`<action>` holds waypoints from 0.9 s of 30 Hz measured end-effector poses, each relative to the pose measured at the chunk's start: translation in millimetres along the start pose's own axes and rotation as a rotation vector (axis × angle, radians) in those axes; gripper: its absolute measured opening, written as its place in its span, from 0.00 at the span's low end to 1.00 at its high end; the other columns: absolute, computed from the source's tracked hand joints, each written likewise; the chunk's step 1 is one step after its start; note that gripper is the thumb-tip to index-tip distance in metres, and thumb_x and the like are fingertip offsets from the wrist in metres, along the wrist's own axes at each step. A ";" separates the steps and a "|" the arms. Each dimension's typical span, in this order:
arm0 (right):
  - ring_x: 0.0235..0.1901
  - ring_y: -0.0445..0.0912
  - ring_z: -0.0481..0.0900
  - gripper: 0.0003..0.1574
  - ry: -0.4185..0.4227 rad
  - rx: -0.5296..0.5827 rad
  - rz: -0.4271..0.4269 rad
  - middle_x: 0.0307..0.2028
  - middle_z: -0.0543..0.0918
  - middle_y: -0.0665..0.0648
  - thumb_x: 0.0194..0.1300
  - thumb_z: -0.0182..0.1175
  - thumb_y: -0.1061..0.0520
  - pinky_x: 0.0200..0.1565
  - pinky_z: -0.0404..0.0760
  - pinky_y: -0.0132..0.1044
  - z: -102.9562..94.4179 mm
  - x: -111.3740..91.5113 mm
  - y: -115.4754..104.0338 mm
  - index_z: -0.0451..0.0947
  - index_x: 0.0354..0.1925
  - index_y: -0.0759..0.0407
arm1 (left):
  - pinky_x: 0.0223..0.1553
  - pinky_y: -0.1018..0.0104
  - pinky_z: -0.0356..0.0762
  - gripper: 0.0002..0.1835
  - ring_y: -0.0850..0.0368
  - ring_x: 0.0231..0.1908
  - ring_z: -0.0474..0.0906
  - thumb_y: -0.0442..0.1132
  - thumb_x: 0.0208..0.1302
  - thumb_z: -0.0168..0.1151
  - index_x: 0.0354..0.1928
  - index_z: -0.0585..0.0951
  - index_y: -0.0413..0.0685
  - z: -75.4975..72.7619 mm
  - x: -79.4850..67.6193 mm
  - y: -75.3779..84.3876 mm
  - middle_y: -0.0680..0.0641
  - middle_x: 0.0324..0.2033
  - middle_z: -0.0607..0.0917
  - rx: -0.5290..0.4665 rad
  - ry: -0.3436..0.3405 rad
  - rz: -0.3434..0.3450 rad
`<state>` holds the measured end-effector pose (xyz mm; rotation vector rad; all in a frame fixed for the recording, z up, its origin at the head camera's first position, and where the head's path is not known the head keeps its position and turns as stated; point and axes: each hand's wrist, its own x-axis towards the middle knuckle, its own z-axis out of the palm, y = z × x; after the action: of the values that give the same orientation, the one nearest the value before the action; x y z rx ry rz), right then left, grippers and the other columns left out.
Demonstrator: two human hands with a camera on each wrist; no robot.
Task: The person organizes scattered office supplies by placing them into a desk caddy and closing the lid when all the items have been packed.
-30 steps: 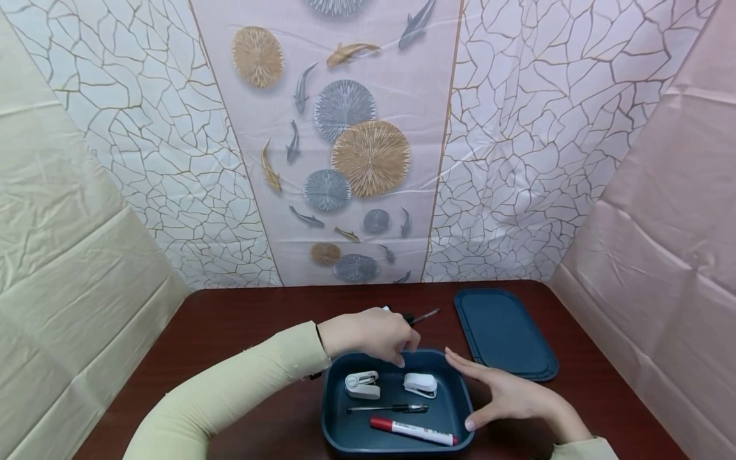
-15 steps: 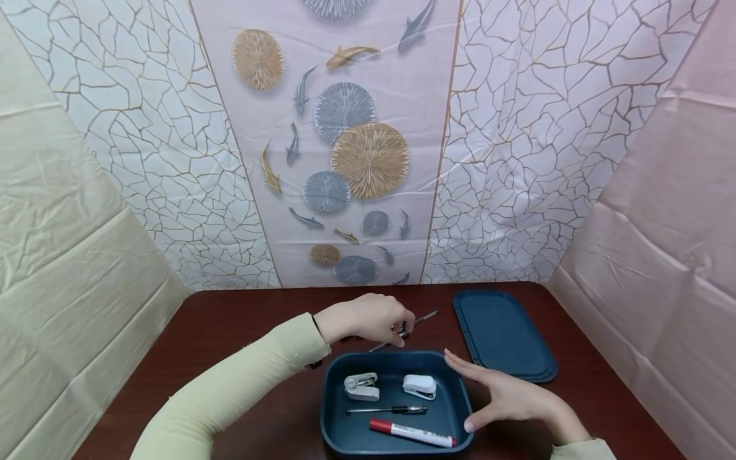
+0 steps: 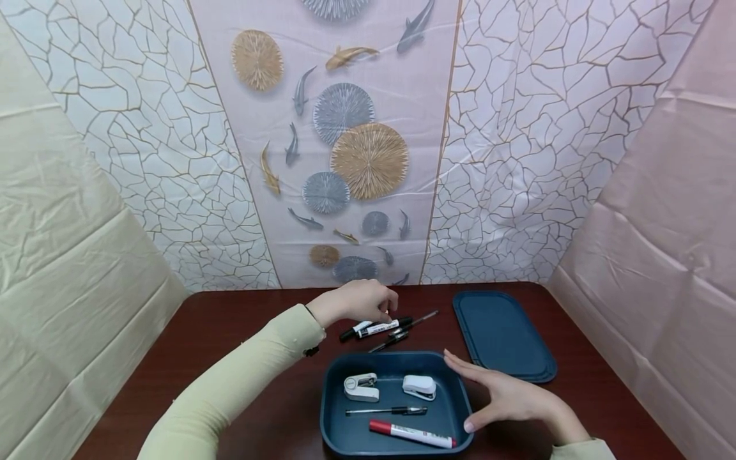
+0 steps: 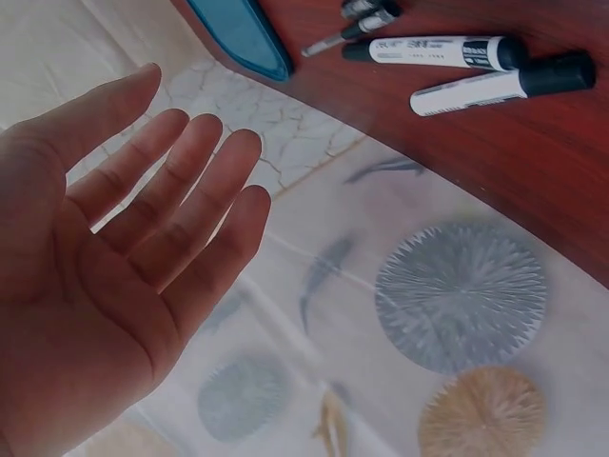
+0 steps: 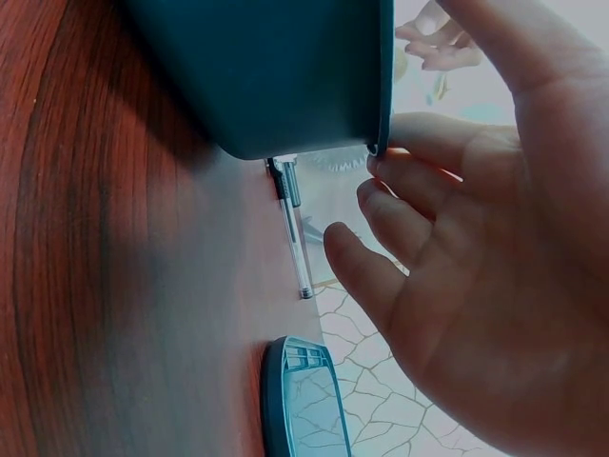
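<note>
My left hand (image 3: 359, 300) hovers over the back of the table, above two black-capped white markers (image 3: 379, 328) (image 4: 433, 51). Its palm and slightly bent fingers (image 4: 195, 152) hold nothing in the left wrist view. Beside the markers lie clear pens with black parts (image 3: 424, 318). In front stands a dark blue box (image 3: 330, 428) with a white stapler (image 3: 420, 386), a white stapler-like item (image 3: 361, 387), a black pen (image 3: 397, 410) and a red-capped whiteboard marker (image 3: 413, 434) inside. My right hand (image 3: 506, 396) spans the box's right side, fingertips touching its rim in the right wrist view.
A flat blue lid (image 3: 506, 335) lies at the back right of the dark red-brown table (image 3: 247, 358). Patterned cloth (image 3: 345, 153) stands behind the table, and plain cloth (image 3: 650, 255) closes off the sides.
My left hand has moved from over the box's back edge away to the back and slightly left, uncovering the markers and pens on the table. My right hand has stayed at the box.
</note>
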<state>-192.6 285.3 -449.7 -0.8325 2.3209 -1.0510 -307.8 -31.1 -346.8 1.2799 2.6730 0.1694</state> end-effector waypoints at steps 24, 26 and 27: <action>0.74 0.68 0.47 0.61 0.001 0.028 -0.010 0.80 0.45 0.60 0.62 0.71 0.46 0.63 0.51 0.76 0.6 0.1 0.2 0.46 0.81 0.51 | 0.43 0.61 0.78 0.12 0.61 0.39 0.80 0.46 0.70 0.65 0.52 0.83 0.55 -7.3 2.2 -41.3 0.55 0.41 0.84 -0.152 0.143 -0.133; 0.74 0.67 0.47 0.61 0.000 0.026 -0.010 0.80 0.45 0.60 0.62 0.71 0.46 0.63 0.51 0.76 0.7 0.3 -0.2 0.46 0.81 0.51 | 0.44 0.60 0.78 0.12 0.61 0.39 0.80 0.46 0.70 0.65 0.52 0.83 0.56 -4.3 1.9 -43.4 0.56 0.41 0.84 -0.161 0.143 -0.137; 0.74 0.67 0.47 0.61 -0.001 0.026 -0.010 0.80 0.45 0.60 0.62 0.71 0.46 0.64 0.52 0.76 0.8 0.4 -0.3 0.46 0.81 0.51 | 0.43 0.61 0.78 0.12 0.61 0.39 0.80 0.46 0.70 0.65 0.52 0.83 0.56 -2.3 1.9 -44.7 0.56 0.40 0.84 -0.164 0.142 -0.140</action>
<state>-192.3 284.5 -450.0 -0.8349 2.2996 -1.0824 -343.4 -57.6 -352.6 1.0654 2.7860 0.4666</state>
